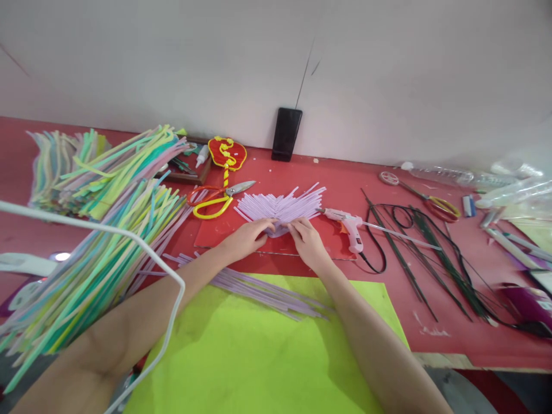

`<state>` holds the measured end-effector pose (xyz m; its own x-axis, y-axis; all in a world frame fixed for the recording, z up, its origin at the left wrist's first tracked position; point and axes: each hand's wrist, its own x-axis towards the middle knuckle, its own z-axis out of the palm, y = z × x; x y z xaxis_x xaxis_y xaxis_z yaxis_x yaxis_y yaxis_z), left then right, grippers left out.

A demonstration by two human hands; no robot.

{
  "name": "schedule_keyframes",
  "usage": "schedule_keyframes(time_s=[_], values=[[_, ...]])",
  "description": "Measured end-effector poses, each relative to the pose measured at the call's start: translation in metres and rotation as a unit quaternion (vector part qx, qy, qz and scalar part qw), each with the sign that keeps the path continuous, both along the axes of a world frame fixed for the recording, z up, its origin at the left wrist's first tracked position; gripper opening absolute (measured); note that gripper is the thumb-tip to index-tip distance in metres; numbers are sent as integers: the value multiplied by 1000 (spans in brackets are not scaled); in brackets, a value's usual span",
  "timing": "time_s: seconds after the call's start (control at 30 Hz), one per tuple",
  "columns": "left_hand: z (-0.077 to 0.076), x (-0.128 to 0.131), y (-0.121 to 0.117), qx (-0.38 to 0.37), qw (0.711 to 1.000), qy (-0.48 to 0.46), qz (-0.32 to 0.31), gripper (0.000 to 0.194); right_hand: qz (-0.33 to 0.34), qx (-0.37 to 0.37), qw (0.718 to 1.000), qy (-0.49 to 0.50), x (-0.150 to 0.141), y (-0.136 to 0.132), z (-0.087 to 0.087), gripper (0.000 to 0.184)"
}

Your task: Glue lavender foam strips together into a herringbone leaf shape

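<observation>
A fan of short lilac pipe cleaners [282,206] lies spread on a red mat [215,233] in the middle of the table. My left hand [250,236] presses its fingers together on the fan's lower left edge. My right hand [304,238] pinches the fan's lower middle, right beside the left hand. Both forearms reach over a lime-green sheet [259,356]. A loose bundle of long lilac pipe cleaners [259,290] lies across the sheet's far edge, under my arms.
Big piles of pastel pipe cleaners [103,230] fill the left. Yellow-and-orange scissors [218,198] and a red-and-yellow ornament [227,154] lie behind the fan. A pink glue gun [351,224], green wire stems [431,253], more scissors [431,201] and a black phone [286,133] sit right and back.
</observation>
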<state>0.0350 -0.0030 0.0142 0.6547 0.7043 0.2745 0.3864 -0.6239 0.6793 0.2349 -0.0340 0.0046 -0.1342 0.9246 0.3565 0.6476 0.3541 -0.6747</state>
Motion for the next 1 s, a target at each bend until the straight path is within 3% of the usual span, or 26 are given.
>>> schedule_keyframes(time_s=[0.13, 0.2, 0.33, 0.4, 0.47, 0.6, 0.8, 1.0], values=[[-1, 0, 0, -9, 1000, 4, 7, 28, -11, 12, 1000, 13, 1, -2, 8, 27], [-2, 0, 0, -12, 1000, 11, 8, 29, -54, 25, 998, 4, 11, -4, 16, 24], [-1, 0, 0, -24, 999, 19, 15, 31, -256, 44, 962, -85, 56, -9, 31, 20], [-1, 0, -1, -28, 999, 18, 16, 31, -351, 18, 928, -128, 81, -12, 36, 20], [-1, 0, 0, -27, 999, 16, 12, 31, -393, -45, 903, -167, 100, -15, 37, 24], [-5, -2, 2, -10, 1000, 11, -10, 30, -383, -185, 886, -185, 111, -17, 37, 35], [-6, -3, 5, 6, 999, 24, -41, 33, -381, -227, 878, -181, 108, -11, 31, 44], [-7, -2, 5, 16, 999, 31, -42, 34, -362, -244, 880, -186, 107, -2, 18, 41]])
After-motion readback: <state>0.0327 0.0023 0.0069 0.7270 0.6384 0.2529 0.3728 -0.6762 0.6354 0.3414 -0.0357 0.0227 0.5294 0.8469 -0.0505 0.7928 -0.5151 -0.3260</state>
